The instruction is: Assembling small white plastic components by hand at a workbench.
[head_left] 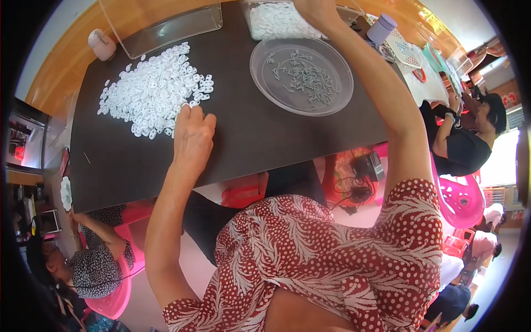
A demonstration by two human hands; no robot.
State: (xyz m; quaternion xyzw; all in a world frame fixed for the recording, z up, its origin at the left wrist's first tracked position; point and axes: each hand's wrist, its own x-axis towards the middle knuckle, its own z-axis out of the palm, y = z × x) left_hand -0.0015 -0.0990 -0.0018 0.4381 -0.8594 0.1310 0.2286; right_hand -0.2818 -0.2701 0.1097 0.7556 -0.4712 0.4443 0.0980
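A heap of small white oval plastic pieces with holes (152,91) lies on the dark table at the left. My left hand (193,133) is at the heap's near right edge, its fingers curled in and closed. White pieces show right at its fingertips; what it holds is hidden. My right arm reaches far across the table, and my right hand (318,12) is over a clear bin of white pieces (279,22). Its fingers run out of the picture at the top. Below that bin, a round clear plastic lid (264,88) carries many small grey screw-like pins (307,77).
Behind the heap stands a clear plastic box (177,39), with a pink bottle (102,44) left of it. A lilac cup (381,29) and a white perforated basket (401,48) sit at the right. Other people sit at both sides on pink chairs (462,202).
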